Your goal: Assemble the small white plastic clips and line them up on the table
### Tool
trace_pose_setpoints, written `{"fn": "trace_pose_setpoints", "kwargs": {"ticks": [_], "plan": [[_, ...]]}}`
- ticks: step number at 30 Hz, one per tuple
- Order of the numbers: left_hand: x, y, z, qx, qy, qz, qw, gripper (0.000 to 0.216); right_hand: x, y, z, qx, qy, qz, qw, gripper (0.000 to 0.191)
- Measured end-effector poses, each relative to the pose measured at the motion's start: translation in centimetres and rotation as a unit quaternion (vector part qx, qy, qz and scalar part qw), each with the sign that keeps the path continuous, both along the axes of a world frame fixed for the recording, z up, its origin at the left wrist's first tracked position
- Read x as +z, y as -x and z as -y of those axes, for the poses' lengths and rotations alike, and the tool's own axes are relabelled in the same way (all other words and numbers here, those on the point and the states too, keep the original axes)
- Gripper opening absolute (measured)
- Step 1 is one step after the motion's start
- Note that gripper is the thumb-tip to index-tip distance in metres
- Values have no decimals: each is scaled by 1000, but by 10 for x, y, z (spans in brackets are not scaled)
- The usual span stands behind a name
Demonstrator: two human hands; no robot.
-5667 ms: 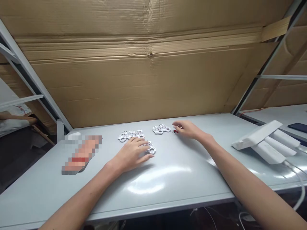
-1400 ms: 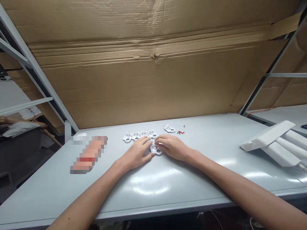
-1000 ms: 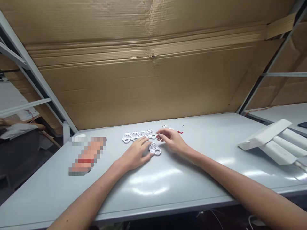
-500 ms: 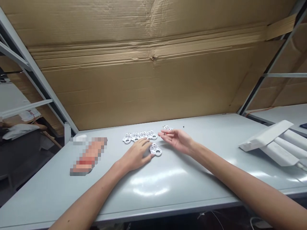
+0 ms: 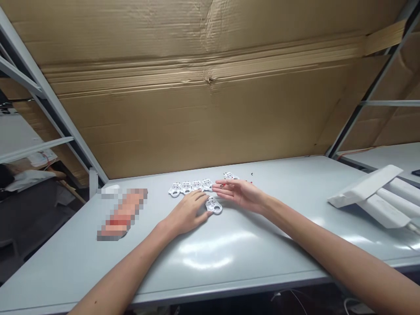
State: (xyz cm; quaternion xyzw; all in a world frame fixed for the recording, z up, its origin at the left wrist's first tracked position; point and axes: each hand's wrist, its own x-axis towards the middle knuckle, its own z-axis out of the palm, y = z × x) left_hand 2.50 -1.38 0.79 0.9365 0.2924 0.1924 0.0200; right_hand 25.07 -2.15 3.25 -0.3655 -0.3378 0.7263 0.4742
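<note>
My left hand (image 5: 187,211) rests low over the table, thumb and forefinger on either side of a white plastic part (image 5: 215,205) with a round hole and touching its edge. Just right of it, my right hand (image 5: 242,195) is palm up, its fingers stretched out towards the left. A tiny red and dark piece (image 5: 223,186) shows at those fingers; whether it lies on them or behind them is unclear. Beyond my left fingers stands a row of several similar white parts (image 5: 175,189). Another white part (image 5: 229,175) is partly hidden behind my right hand.
A small dark piece (image 5: 252,174) lies on the grey table (image 5: 282,258) at the back. A blurred-out orange object (image 5: 123,214) is at the left. White foam-like packaging (image 5: 367,190) sits at the right. Cardboard (image 5: 210,127) walls the back between metal posts.
My right hand has shifted slightly left, closer to the white part at my left hand. A small red spot now shows behind its wrist. My left hand stays in place.
</note>
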Motion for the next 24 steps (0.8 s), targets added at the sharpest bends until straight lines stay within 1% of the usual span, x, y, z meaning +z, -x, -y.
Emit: {"fn": "trace_pose_setpoints", "kwargs": {"ticks": [5,10,14,16,17,18,19,20,22,23,24], "plan": [[0,0,0,-1,5,-4,1000,30,-2,-1,1,35,-25,-2,999,17],[1,-1,0,1,4,-9,1000,31,-3,-1,4,35,-67,35,996,17],[3,-2,1,-1,9,-2,1000,28,-2,-5,1,26,-105,93,990,16],[4,-1,2,2,9,-2,1000,28,-1,-11,-3,2,-145,144,979,19],[3,-1,1,4,8,-4,1000,29,0,-14,-4,-15,-170,181,969,21],[3,0,1,5,7,-7,1000,31,1,-19,-6,-35,-201,231,951,21],[2,0,1,6,4,-10,1000,32,2,-24,-7,-56,-239,296,923,20],[2,1,0,8,2,-13,1000,34,3,-29,-8,-72,-281,370,883,18],[1,2,-1,12,-2,-19,1000,34,4,-41,-11,-89,-354,519,773,18],[0,2,-1,14,-4,-21,1000,34,4,-47,-12,-81,-369,575,725,19],[0,2,-1,16,-5,-23,1000,34,4,-52,-13,-68,-370,619,689,20]]}}
